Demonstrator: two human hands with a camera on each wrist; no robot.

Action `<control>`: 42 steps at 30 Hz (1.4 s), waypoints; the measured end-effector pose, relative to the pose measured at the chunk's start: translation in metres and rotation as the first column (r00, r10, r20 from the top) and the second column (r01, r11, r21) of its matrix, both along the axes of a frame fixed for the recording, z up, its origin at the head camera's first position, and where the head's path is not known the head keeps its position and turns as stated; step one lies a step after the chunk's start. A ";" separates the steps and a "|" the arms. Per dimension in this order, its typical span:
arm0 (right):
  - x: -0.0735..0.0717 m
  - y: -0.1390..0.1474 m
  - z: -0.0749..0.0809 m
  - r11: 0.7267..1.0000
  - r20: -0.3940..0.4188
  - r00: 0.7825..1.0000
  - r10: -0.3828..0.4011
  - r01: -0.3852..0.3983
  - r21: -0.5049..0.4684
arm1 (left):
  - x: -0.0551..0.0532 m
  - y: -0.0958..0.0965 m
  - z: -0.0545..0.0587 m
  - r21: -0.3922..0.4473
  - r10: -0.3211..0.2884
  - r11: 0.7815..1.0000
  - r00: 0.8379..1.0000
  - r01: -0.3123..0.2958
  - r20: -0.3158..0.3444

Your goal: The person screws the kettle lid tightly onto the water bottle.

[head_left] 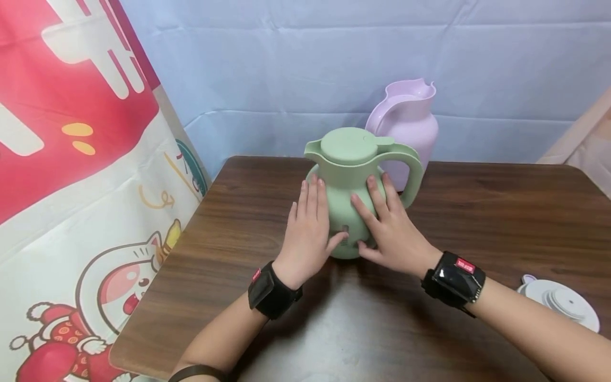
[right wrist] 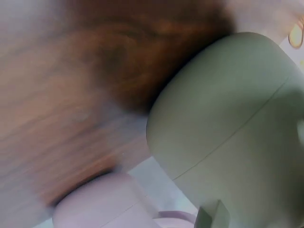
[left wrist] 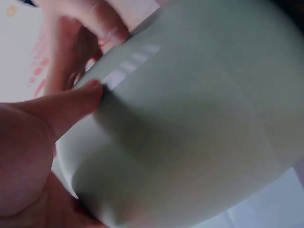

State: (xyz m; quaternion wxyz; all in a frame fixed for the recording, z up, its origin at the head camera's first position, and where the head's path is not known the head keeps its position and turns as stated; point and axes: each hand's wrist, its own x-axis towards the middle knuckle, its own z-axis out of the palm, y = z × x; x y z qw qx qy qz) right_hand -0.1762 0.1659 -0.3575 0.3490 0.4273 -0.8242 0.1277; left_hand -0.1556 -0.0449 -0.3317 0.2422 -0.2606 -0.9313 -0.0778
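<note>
A light green jug (head_left: 341,183) with a round flat lid (head_left: 348,146) stands upright on the wooden table. Its spout points left and its handle (head_left: 414,175) right. My left hand (head_left: 305,233) lies along the left of its body, fingers straight and together, thumb across the front. On the right of the body, my right hand (head_left: 393,233) presses with spread fingers, below the handle. In the left wrist view the left thumb (left wrist: 71,102) touches the green wall beside a small pale marking (left wrist: 128,66). No fingers show in the right wrist view.
Behind the green jug stands a lilac jug (head_left: 420,127) with an open top. A white round lid-like piece (head_left: 579,313) with a lilac tab lies at the table's right. Blue cloth (head_left: 286,69) hangs behind the table (head_left: 501,212), and a printed cloth (head_left: 71,191) hangs at the left.
</note>
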 end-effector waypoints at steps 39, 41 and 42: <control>-0.100 -0.060 0.013 0.944 0.229 0.916 -0.329 0.313 0.101 | -0.127 -0.035 -0.005 0.090 0.136 0.983 0.965 -0.159 0.224; -0.102 -0.062 0.015 0.944 0.253 0.910 -0.329 0.311 0.109 | -0.130 -0.033 -0.007 0.102 0.158 0.977 0.960 -0.186 0.233; -0.104 -0.063 0.016 0.946 0.265 0.908 -0.324 0.305 0.113 | -0.132 -0.032 -0.007 0.104 0.173 0.974 0.958 -0.200 0.229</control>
